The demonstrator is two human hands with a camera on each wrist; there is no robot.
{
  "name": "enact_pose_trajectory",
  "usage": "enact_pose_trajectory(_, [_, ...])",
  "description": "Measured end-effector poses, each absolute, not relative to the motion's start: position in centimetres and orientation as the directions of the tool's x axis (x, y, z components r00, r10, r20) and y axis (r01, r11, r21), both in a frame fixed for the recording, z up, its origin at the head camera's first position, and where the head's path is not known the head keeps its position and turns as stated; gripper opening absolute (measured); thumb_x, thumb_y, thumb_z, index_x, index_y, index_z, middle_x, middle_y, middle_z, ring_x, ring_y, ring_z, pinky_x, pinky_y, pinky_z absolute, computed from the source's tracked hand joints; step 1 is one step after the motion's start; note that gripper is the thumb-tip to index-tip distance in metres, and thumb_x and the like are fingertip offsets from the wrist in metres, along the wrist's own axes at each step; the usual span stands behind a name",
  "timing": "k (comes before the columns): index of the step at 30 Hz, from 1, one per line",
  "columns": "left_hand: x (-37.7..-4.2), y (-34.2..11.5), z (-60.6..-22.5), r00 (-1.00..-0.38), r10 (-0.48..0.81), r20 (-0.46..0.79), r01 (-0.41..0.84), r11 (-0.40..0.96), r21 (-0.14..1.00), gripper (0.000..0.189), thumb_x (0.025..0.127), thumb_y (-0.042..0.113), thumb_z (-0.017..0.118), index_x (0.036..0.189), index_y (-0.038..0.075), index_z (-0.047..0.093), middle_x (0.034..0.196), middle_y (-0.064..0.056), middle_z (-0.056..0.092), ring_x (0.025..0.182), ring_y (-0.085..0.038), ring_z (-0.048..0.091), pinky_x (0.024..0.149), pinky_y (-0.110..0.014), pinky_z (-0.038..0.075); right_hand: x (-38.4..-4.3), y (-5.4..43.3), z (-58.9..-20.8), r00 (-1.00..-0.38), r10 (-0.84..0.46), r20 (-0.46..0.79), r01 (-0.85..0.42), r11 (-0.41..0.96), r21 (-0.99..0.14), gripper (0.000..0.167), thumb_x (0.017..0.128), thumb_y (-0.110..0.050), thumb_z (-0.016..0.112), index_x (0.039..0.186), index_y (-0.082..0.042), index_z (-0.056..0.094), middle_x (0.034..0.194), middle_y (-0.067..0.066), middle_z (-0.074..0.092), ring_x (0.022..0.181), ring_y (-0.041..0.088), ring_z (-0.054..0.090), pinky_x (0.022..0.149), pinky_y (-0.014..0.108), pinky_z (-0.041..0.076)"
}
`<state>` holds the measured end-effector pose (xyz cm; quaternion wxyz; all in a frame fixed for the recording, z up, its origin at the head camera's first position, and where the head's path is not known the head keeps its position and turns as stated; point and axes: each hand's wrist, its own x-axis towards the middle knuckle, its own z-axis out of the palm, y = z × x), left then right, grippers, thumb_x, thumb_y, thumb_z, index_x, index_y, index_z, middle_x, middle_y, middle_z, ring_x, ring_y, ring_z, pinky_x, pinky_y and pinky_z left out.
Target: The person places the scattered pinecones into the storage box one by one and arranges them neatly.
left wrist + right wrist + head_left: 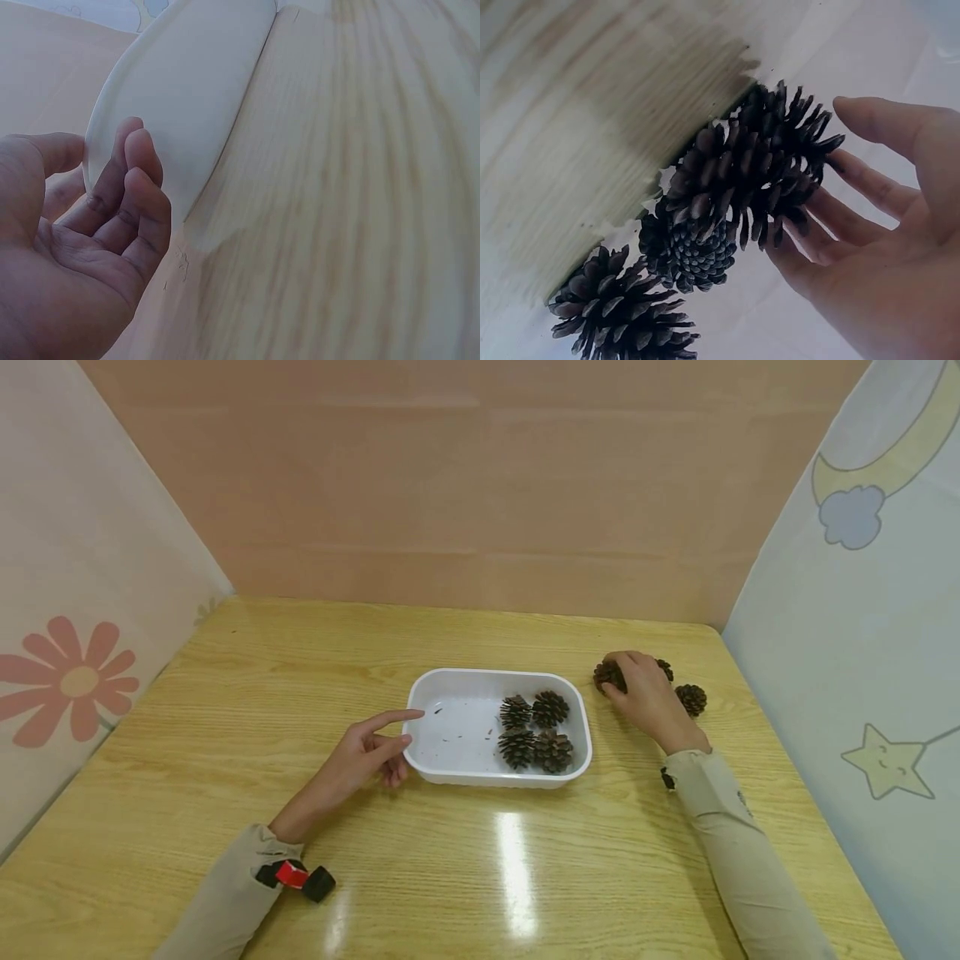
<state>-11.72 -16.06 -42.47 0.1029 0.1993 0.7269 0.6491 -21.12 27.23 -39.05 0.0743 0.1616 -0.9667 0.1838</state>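
Note:
A white plastic tray (pixel 457 775) stands on the table, with several brown pine cones (pixel 552 752) grouped in its right half. My left hand (pixel 360 753) is at the tray's left end. Its index finger reaches over the rim, the thumb is at the edge, and the other fingers (pixel 146 210) bend loosely outside the wall. To the right of the tray, my right hand (pixel 645 693) reaches over a pine cone (pixel 742 172). Its fingers lie along the cone's far side, and the thumb stands a little off its scales.
Two more pine cones, one partly behind the right hand (pixel 686 251) and one beside it (pixel 691 699), lie on the wooden table (pixel 420 868). Small dark flakes dot the tray floor. Decorated panels (pixel 847 635) border the table's sides, and a plain brown panel (pixel 480 510) its back.

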Motion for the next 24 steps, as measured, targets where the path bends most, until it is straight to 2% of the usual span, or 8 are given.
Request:
enact_pose_trajectory(6, [-11.74,-16.1,-42.48,-0.898,0.427,0.109,0.16,0.085,0.983,0.043,0.105,0.014,0.053,0.145,-0.001,0.046,0.067,-0.017,0.067,0.052,-0.024,0.062,0.048,-0.035,0.053,-21.14,27.36,-39.26,-0.932,-0.294,0.213,-0.352,0.874,-0.335,0.04,0.096,-0.008,0.066,0.133,-0.001,0.055,0.134,0.027,0.051,0.121,0.045,0.049,0.097,0.062,0.042])
enact_pose_trajectory(24, [-11.66,-16.02,-42.43,-0.895,0.429,0.119,0.166,0.074,0.983,0.043,0.105,0.014,0.053,0.144,-0.002,0.046,0.067,-0.018,0.066,0.052,-0.021,0.061,0.047,-0.033,0.051,-21.26,27.42,-39.2,-0.919,-0.323,0.225,-0.384,0.86,-0.336,0.038,0.097,-0.01,0.066,0.132,0.0,0.057,0.129,0.026,0.057,0.118,0.044,0.052,0.098,0.06,0.042])
